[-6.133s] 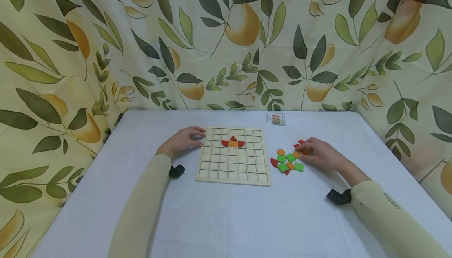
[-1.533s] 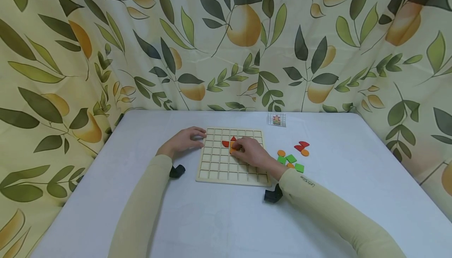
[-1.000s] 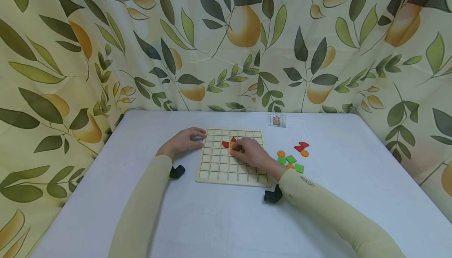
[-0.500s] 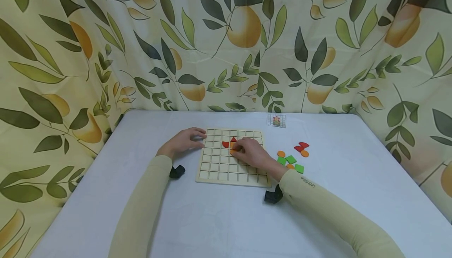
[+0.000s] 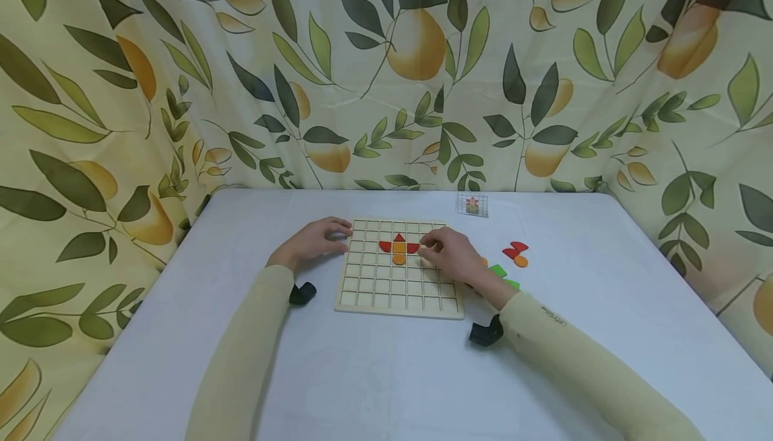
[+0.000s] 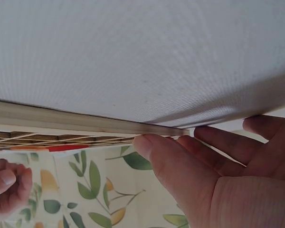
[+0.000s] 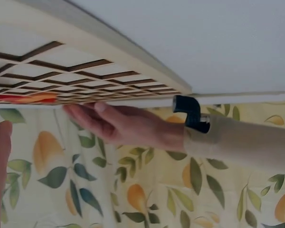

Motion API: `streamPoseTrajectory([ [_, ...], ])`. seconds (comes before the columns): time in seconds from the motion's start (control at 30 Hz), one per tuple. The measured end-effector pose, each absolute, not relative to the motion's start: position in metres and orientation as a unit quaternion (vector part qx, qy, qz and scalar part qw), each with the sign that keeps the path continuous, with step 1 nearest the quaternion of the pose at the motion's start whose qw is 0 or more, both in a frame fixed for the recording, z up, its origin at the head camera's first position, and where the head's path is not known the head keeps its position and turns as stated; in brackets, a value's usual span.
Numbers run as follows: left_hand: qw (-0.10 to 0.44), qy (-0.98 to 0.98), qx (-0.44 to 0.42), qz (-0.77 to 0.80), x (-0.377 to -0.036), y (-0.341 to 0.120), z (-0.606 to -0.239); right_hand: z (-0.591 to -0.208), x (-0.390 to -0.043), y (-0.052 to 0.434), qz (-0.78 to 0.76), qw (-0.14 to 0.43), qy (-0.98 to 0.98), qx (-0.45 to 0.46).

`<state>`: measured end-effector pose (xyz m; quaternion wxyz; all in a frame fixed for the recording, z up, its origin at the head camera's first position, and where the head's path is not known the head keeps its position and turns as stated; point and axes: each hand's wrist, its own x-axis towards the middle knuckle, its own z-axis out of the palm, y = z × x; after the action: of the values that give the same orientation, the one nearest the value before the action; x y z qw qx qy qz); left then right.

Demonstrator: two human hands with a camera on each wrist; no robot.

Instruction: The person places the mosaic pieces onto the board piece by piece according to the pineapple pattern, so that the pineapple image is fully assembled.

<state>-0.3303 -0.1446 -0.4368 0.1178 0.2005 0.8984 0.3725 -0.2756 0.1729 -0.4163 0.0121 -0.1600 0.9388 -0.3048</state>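
White table [image 5: 374,374], leaf-print curtain behind. Left hand [image 5: 314,241] rests relaxed on grid board [image 5: 395,293] edge. Right hand [image 5: 449,256] hovers over board, fingers loosely curled, holding nothing.

Two long pale-yellow sleeves [image 5: 241,347], black wrist-mounted cameras [image 5: 486,333], small dark lettering on right sleeve

The right hand [image 5: 451,258] has drawn back to the right from the middle of the grid board [image 5: 398,297], uncovering an orange piece [image 5: 398,259] now seated just below the red and orange row, taken from the loose pieces [image 5: 515,254].
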Motion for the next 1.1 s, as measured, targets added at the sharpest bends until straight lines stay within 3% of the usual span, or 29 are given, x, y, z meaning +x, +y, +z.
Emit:
streamPoseTrajectory([
  [0.77,0.123,0.897,0.192,0.38,-0.33,-0.144,-0.435,-0.413,-0.27,0.311,-0.25,0.015,0.968,-0.026],
  [1.1,0.126,0.897,0.189,0.38,-0.329,-0.144,-0.435,-0.417,-0.266,0.341,-0.244,0.044,0.969,0.005],
])
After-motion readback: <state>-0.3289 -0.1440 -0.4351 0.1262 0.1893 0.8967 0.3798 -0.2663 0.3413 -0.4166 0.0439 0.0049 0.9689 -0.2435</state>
